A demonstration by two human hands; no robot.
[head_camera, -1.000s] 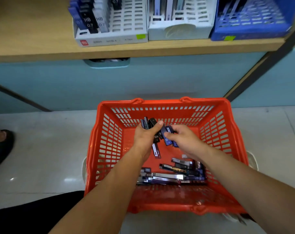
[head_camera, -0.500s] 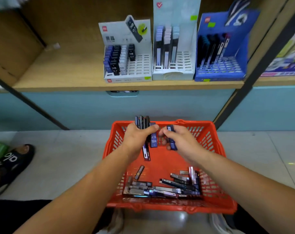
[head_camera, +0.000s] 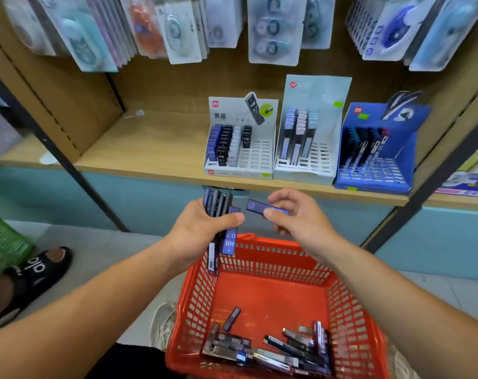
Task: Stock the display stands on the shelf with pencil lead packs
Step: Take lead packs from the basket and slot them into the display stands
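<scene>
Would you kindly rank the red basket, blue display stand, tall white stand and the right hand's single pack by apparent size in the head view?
1. Red basket, though nearest the camera.
2. Blue display stand and tall white stand look alike; unranked.
3. Single pack in the right hand.

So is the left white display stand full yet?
Not full. The stand holds packs only in its left columns; the right-hand slots are bare.

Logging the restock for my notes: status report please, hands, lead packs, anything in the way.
Left hand grips bundle of lead packs. Right hand pinches one blue pack. Nothing blocks the display stands, part filled.
</scene>
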